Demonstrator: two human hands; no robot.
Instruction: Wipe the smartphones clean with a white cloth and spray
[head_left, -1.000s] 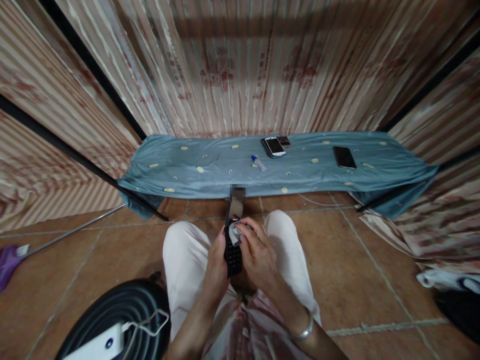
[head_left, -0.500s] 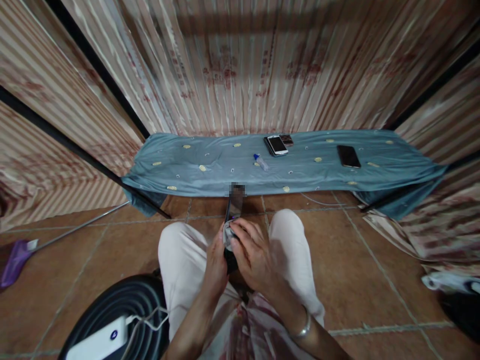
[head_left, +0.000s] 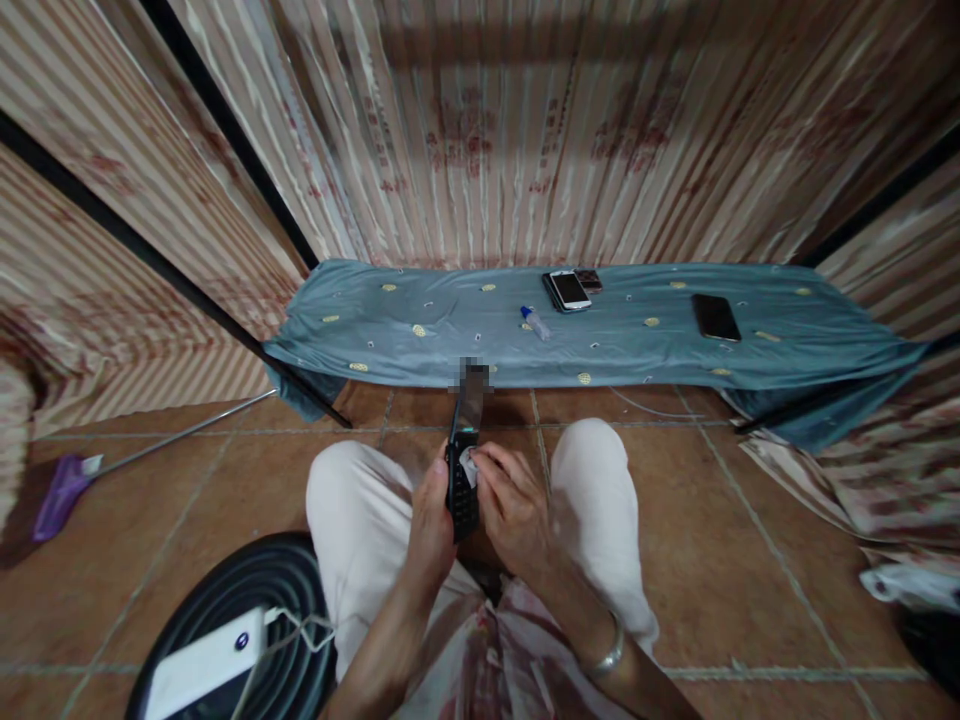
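Seated person, knees apart over tiled floor [head_left: 750,560]. Left hand [head_left: 429,515] wraps the lower half of an open black flip phone [head_left: 463,478], held upright between the knees, keypad toward the wearer; grip clamped on the body from the left side. Right hand [head_left: 514,505] pinches a small white cloth [head_left: 469,466] against the phone near the hinge; fingers together on the cloth. Silver bangle [head_left: 609,655] on the right wrist.

Phone: likely light, stiff, smooth plastic, so slippery. Hinge probably the weak point. Best held by the keypad half along its side edges, not by the raised lid. Cloth soft, limp; a fingertip pinch suffices.

Far: low surface under a blue-green cloth [head_left: 420,330]. On it, a small bottle with blue cap [head_left: 535,322] mid; white smartphone [head_left: 569,289] on a darker device just right of it; black smartphone [head_left: 715,316] further right, well apart.

Near left: black coiled hose [head_left: 247,620] with a white power bank [head_left: 206,665] and cable on top. Far left: purple mop head [head_left: 60,485].
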